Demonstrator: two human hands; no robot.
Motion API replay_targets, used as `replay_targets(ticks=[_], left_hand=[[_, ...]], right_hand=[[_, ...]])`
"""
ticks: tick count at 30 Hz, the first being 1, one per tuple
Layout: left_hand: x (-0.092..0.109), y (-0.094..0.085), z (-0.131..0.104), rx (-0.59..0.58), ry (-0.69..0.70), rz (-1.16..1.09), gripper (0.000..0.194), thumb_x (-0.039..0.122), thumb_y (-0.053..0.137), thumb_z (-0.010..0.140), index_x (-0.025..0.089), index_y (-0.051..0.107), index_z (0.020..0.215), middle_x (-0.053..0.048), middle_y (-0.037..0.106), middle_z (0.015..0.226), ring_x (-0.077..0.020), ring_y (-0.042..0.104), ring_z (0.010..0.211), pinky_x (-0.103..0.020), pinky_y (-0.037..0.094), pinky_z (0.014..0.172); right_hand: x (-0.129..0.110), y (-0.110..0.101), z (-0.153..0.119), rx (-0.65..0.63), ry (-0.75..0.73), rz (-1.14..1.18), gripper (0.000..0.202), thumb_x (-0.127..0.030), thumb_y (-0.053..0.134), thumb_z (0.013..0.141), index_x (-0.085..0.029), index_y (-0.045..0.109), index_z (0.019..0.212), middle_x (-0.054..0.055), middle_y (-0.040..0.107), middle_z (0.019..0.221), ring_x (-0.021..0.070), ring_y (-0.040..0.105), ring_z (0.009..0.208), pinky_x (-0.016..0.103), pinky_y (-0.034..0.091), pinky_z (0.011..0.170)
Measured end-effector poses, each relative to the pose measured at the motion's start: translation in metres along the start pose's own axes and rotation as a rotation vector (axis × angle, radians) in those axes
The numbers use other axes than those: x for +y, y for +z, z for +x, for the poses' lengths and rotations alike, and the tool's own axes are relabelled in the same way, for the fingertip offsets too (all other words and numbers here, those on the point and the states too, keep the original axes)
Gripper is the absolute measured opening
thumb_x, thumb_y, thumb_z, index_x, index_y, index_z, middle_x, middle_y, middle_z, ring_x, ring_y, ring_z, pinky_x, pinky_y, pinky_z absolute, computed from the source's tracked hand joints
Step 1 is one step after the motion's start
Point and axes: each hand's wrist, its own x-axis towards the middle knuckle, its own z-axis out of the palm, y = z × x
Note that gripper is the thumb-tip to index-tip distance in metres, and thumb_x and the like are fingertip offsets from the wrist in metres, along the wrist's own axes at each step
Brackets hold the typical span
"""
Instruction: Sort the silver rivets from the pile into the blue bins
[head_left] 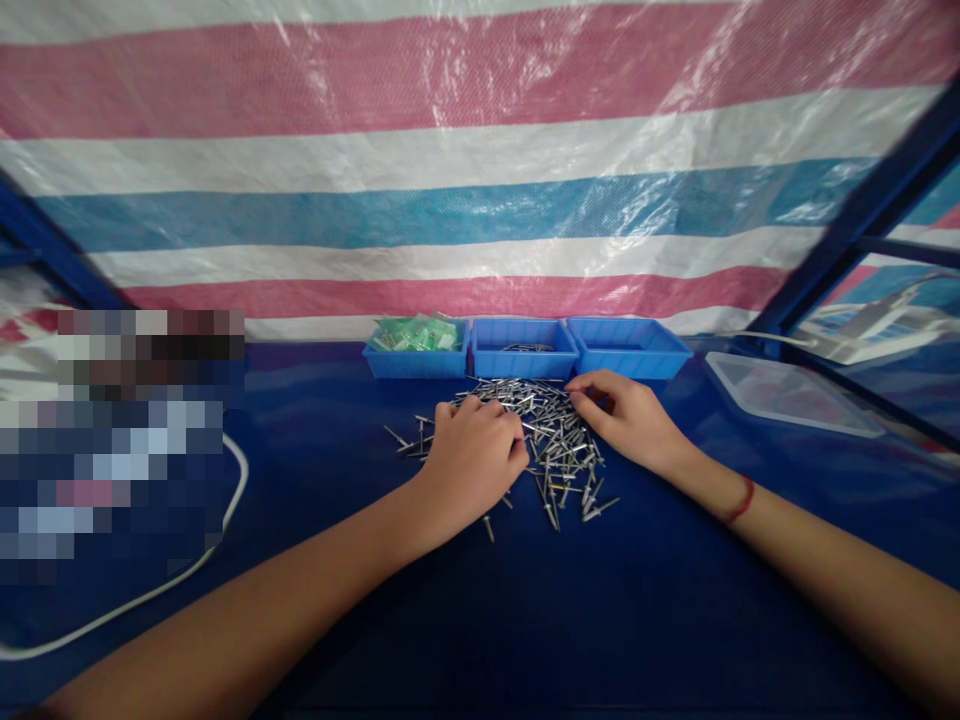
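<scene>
A loose pile of silver blind rivets (559, 440) lies on the dark blue table (555, 620). My left hand (476, 450) rests over the pile's left side with its fingers curled in; whatever they hold is hidden beneath the palm. At the pile's upper right edge is my right hand (626, 415), thumb and forefinger brought close together. Nothing can be made out between those fingertips. Just behind the pile stands a blue bin (525, 368) with some rivets inside.
Left of that bin is another blue bin (416, 368) holding green plastic packets (420, 333); a third blue bin (634, 365) stands to the right. A translucent lid (791, 395) lies farther right. A white cable (180, 575) curves along the left. Striped sheeting (480, 220) hangs behind.
</scene>
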Motion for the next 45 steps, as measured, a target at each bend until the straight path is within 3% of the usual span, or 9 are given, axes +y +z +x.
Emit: replay_targets(ticks=[10,16,21,34,39,45], left_hand=[[-0.007,0.008,-0.002,0.061,-0.021,-0.03,0.022,0.021,0.038,0.091,0.017,0.058,0.083,-0.005,0.063,0.087,-0.0236,0.054,0.084,-0.039,0.035,0.072],[-0.008,0.008,-0.003,0.199,-0.015,-0.32,0.014,0.021,0.04,0.093,0.019,0.053,0.089,-0.002,0.063,0.09,-0.0194,0.055,0.087,-0.037,0.037,0.078],[0.0,0.006,-0.006,0.224,0.036,-0.48,0.011,0.02,0.044,0.091,0.018,0.054,0.087,-0.001,0.062,0.086,-0.0173,0.056,0.084,-0.033,0.041,0.076],[-0.001,0.004,-0.008,0.258,0.1,-0.504,0.007,0.023,0.051,0.089,0.019,0.056,0.087,-0.001,0.063,0.084,-0.0169,0.058,0.084,-0.031,0.042,0.075],[0.0,0.001,-0.008,0.324,0.122,-0.546,0.003,0.019,0.054,0.086,0.019,0.055,0.083,0.0,0.062,0.08,-0.014,0.059,0.077,-0.028,0.043,0.073],[0.001,-0.003,-0.009,0.361,0.153,-0.461,0.007,0.023,0.052,0.088,0.019,0.056,0.084,0.0,0.063,0.081,-0.0135,0.059,0.077,-0.028,0.042,0.074]], right_hand=[[-0.023,-0.004,-0.008,-0.015,-0.095,0.097,0.015,-0.023,0.051,0.084,-0.019,0.065,0.082,0.005,0.067,0.084,0.0167,0.061,0.074,0.03,0.048,0.066],[-0.044,-0.006,-0.016,-0.05,-0.157,0.224,0.011,-0.026,0.059,0.081,-0.02,0.065,0.087,0.003,0.067,0.082,0.0155,0.061,0.073,0.029,0.048,0.064],[-0.055,-0.005,-0.02,-0.043,-0.105,0.391,0.011,-0.029,0.059,0.083,-0.019,0.063,0.081,0.003,0.065,0.078,0.0142,0.059,0.071,0.027,0.048,0.064],[-0.057,-0.008,-0.021,0.015,-0.137,0.408,0.009,-0.029,0.061,0.082,-0.02,0.062,0.084,0.003,0.063,0.078,0.0154,0.059,0.071,0.03,0.049,0.064],[-0.057,-0.01,-0.021,0.017,-0.172,0.378,0.007,-0.025,0.06,0.083,-0.021,0.063,0.086,0.004,0.063,0.081,0.0158,0.06,0.076,0.031,0.049,0.068],[-0.056,-0.01,-0.02,-0.007,-0.192,0.358,0.009,-0.027,0.057,0.084,-0.022,0.064,0.088,0.004,0.066,0.084,0.017,0.061,0.078,0.032,0.05,0.07]])
